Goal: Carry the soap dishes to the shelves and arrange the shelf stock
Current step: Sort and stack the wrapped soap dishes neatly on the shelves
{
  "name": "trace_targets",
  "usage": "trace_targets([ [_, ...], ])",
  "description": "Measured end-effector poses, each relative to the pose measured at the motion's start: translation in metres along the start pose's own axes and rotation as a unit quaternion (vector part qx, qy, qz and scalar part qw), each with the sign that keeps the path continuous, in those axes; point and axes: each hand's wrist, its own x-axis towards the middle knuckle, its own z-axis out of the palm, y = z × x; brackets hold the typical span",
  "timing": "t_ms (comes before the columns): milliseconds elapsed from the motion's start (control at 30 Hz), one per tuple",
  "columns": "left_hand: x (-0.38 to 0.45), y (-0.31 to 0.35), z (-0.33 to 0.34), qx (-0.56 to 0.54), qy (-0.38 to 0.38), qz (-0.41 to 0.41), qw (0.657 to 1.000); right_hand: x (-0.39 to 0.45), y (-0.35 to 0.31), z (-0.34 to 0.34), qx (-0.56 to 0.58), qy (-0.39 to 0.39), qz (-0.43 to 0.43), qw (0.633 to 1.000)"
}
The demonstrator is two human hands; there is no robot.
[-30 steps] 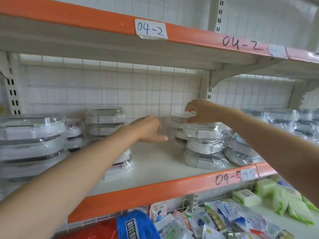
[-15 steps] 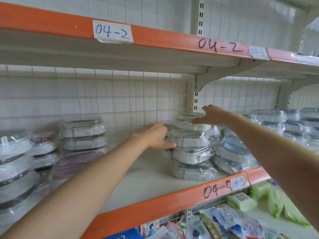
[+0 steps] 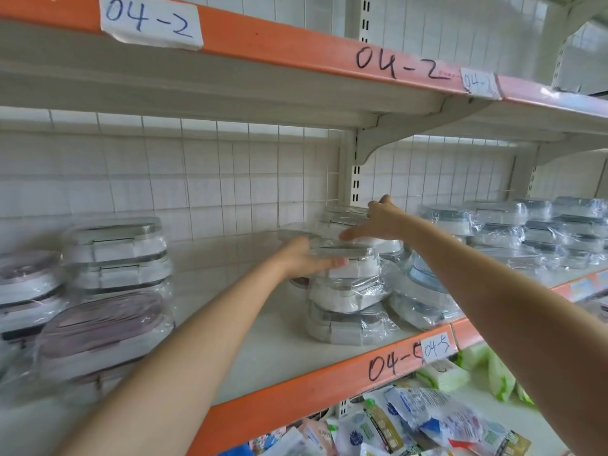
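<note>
Soap dishes, white oval plastic boxes shrink-wrapped in clear film [image 3: 345, 274], stand stacked mid-shelf on the cream metal shelf with orange front lip [image 3: 296, 386]. Left to right: similar wrapped stacks [image 3: 115, 255] at the shelf's left end; the left hand [image 3: 306, 260], fingers straight, pressing the top dish's side; the right hand [image 3: 381, 222], fingers spread, resting on a rear stack. The dishes are likely light and rigid, the film slippery: best held by opposite sides. Handwritten labels read "04-2" [image 3: 149, 19] and "04-5" [image 3: 436, 348].
</note>
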Motion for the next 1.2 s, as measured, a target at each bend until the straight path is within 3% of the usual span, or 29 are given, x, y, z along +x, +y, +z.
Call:
trace_targets([
  [167,0.001,0.001,-0.003,0.002,0.011,-0.018,1.0,-0.003,0.01,0.0,0.03,0.03,-0.013,0.999],
  [367,-0.027,-0.002,-0.036,0.021,0.092,-0.022,0.995,-0.005,-0.004,-0.002,0.049,0.041,-0.043,0.997],
  [600,-0.079,-0.046,-0.1,0.09,0.158,-0.13,0.975,-0.006,-0.054,0.002,0.064,0.041,-0.113,0.991],
  [700,-0.095,-0.054,-0.109,0.16,0.128,-0.175,0.963,-0.008,-0.076,0.008,0.056,0.029,-0.142,0.988],
  [833,-0.102,-0.056,-0.091,0.289,0.072,-0.156,0.942,-0.013,-0.098,0.021,0.033,0.004,-0.172,0.985],
  [1067,-0.089,-0.072,-0.069,0.339,-0.016,-0.167,0.926,-0.019,-0.112,0.041,0.005,-0.035,-0.181,0.983],
  [1200,-0.081,-0.083,-0.066,0.379,-0.014,-0.162,0.911,-0.018,-0.115,0.053,-0.03,-0.06,-0.189,0.98],
])
